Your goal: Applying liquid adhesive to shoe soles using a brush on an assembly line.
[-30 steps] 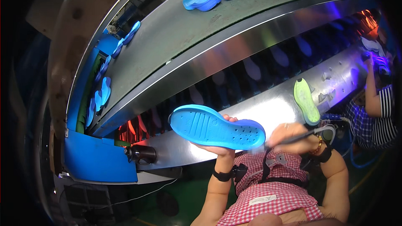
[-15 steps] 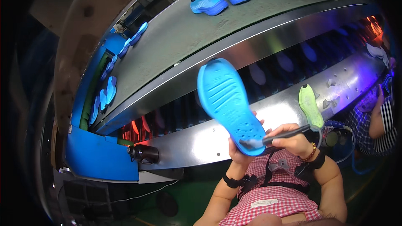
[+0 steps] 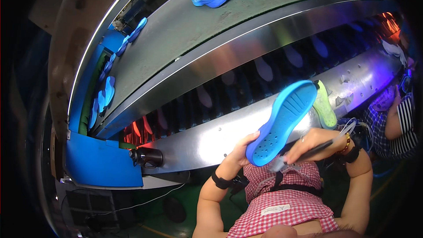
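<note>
The blue sole (image 3: 277,123) looks like matt moulded foam, ridged at its far end and pitted at the near one; the brush (image 3: 318,149) has a smooth, dark, plastic-looking handle. Shiny bare metal forms the ledge (image 3: 202,147). Far off, the belt (image 3: 189,39) is matt and scuffed. Left, the bottle (image 3: 150,157) gleams glossily; near, the checked apron (image 3: 299,209) is woven cloth.

Your view was unevenly lit. White glare washed over the metal surface (image 3: 194,150) in front of you, a red-orange glow (image 3: 143,130) showed near its left end and again at far right, and violet-blue light tinted the right side. The floor (image 3: 154,211) sank into dimness. Your right hand (image 3: 310,144) and the tip of the brush (image 3: 315,150) looked slightly smeared, the blue sole (image 3: 284,121) fairly crisp. The wide lens bowed the conveyor (image 3: 198,39), and black swallowed the corners.
</note>
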Demonstrator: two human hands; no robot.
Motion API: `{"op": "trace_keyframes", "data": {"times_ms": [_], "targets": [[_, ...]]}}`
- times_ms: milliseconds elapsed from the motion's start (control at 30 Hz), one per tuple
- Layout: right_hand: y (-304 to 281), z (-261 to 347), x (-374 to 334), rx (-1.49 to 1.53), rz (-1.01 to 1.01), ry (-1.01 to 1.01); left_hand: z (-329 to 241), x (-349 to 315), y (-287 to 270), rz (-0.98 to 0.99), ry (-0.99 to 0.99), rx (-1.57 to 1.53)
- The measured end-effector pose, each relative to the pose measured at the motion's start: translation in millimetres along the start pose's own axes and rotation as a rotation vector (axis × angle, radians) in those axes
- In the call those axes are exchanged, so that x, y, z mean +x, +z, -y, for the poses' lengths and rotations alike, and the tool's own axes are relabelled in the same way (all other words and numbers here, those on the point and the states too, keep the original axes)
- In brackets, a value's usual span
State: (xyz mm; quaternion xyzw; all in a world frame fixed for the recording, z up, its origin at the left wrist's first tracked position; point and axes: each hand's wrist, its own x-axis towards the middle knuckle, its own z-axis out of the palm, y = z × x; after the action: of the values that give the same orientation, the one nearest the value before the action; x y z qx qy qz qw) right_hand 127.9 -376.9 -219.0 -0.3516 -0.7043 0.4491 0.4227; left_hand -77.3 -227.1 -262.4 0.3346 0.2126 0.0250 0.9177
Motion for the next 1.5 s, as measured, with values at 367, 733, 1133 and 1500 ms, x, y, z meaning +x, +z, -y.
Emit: {"op": "trace_keyframes", "data": {"times_ms": [367, 733, 1133, 1500], "targets": [[-19.7, -4.8, -14.5, -0.067, 0.002, 0.060, -15.7, -16.0, 0.6, 0.038, -0.129, 0.174], [-2.6, -6.8, -23.2, -0.047, -0.248, -0.025, -25.7, -56.5, 12.5, -0.183, 0.333, 0.542], [27.4, -56.8, 16.3, -0.033, -0.738, 0.174, 36.5, 34.4, -18.3, -0.161, 0.491, -0.341], [28.3, -21.4, 12.4, -0.166, -0.462, -0.156, 22.1, 25.8, -11.0, -0.113, 0.724, -0.316]]}}
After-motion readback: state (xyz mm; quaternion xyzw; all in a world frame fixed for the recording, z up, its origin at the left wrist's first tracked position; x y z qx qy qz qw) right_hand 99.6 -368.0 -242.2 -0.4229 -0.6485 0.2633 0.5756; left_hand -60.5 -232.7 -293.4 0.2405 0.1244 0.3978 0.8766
